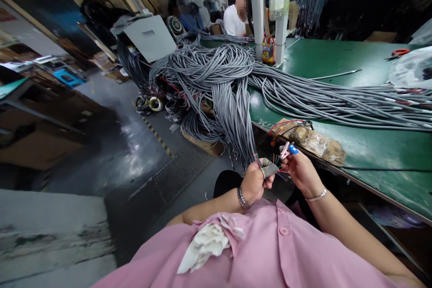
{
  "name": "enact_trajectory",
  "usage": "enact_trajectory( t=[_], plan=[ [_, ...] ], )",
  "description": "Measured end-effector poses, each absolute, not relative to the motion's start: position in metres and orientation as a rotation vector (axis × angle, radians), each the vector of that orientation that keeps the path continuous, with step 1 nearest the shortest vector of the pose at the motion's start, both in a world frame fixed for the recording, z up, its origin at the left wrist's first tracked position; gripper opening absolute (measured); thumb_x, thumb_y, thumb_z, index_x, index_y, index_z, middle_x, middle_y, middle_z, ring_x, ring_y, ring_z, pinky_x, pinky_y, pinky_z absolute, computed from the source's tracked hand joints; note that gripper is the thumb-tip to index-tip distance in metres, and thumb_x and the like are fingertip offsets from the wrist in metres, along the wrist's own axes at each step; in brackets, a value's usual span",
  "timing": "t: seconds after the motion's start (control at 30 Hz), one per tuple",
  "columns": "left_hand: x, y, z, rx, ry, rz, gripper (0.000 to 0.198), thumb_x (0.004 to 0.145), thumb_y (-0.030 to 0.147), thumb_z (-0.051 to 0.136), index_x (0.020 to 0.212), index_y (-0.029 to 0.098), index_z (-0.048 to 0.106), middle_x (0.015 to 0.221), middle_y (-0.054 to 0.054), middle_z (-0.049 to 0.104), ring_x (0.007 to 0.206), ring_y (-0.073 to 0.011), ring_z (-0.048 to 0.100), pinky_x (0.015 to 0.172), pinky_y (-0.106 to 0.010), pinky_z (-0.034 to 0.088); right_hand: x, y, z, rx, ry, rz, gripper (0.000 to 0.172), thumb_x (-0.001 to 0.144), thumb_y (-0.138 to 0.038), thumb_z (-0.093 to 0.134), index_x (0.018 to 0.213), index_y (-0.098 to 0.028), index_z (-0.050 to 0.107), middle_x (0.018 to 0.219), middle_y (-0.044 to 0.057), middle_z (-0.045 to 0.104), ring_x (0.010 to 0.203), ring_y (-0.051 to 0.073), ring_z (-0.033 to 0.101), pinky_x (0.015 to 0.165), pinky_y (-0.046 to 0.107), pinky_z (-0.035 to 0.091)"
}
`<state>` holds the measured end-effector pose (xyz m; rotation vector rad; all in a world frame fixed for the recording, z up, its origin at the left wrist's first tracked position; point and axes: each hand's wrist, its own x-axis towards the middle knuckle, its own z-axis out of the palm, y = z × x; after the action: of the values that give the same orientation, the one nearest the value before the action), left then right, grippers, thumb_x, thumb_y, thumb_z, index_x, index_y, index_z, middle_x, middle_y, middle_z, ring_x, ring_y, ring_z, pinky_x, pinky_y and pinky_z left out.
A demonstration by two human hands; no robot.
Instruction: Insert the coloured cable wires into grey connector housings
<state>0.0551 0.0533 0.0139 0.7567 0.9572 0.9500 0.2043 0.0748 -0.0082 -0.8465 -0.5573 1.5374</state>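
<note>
My left hand, with a metal watch band at the wrist, is closed around thin coloured wires in front of my lap. A grey wrapped piece lies at its thumb; whether that is a thumb cover or cable sheath I cannot make out. Grey cables hang off the table edge down to this hand. My right hand is just right of the wire ends, fingers pinched, with a blue wrap on the thumb. A small pink piece shows at its fingertips, either a clip or a finger wrap.
More grey cables run along the green table. A taped wooden block with red and black wires lies at the near edge. Red-handled cutters lie far right. A person sits beyond the white posts.
</note>
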Motion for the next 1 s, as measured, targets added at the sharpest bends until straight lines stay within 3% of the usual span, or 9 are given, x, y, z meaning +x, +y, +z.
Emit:
enact_trajectory(
  t=[0.13,0.33,0.57,0.87,1.0],
  plan=[
    [0.058,0.056,0.013,0.761,0.951,0.969,0.035,0.065,0.037,0.076,0.066,0.018,0.047,0.048,0.006,0.051,0.034,-0.0051,0.040,0.034,-0.018,0.024,0.201,0.072,-0.013,-0.932,-0.644,1.304,0.038,0.080,-0.058,0.064,0.078,-0.020,0.070,0.070,0.002,0.063,0.058,0.012,0.050,0.053,0.023,0.044],
    [0.060,0.059,0.009,0.772,0.976,0.933,0.038,0.062,0.041,0.077,0.067,0.017,0.048,0.048,0.005,0.052,0.034,-0.0050,0.040,0.035,-0.018,0.025,0.200,0.080,-0.012,-0.844,-0.480,1.594,0.043,0.072,-0.060,0.070,0.084,-0.018,0.071,0.067,0.001,0.064,0.054,0.011,0.053,0.049,0.024,0.044],
    [0.063,0.061,0.003,0.799,0.999,0.917,0.038,0.066,0.044,0.075,0.066,0.017,0.049,0.047,0.005,0.051,0.034,-0.0049,0.039,0.034,-0.018,0.027,0.197,0.085,-0.013,-0.817,-0.381,1.520,0.031,0.071,-0.048,0.077,0.079,-0.019,0.071,0.067,-0.001,0.065,0.057,0.011,0.054,0.050,0.022,0.045],
    [0.051,0.054,0.007,0.801,0.965,0.931,0.033,0.066,0.036,0.075,0.065,0.017,0.048,0.047,0.005,0.051,0.033,-0.0052,0.039,0.033,-0.018,0.026,0.205,0.077,-0.015,-0.774,-0.397,1.670,0.050,0.075,-0.069,0.060,0.083,-0.020,0.069,0.072,0.001,0.066,0.058,0.012,0.056,0.051,0.022,0.048],
    [0.048,0.052,0.013,0.749,0.954,0.934,0.032,0.066,0.033,0.075,0.066,0.018,0.047,0.047,0.006,0.051,0.034,-0.0051,0.039,0.033,-0.017,0.025,0.212,0.076,-0.014,-0.745,-0.439,1.730,0.050,0.077,-0.068,0.058,0.088,-0.020,0.070,0.078,0.003,0.067,0.062,0.012,0.058,0.056,0.024,0.050]
  ],
)
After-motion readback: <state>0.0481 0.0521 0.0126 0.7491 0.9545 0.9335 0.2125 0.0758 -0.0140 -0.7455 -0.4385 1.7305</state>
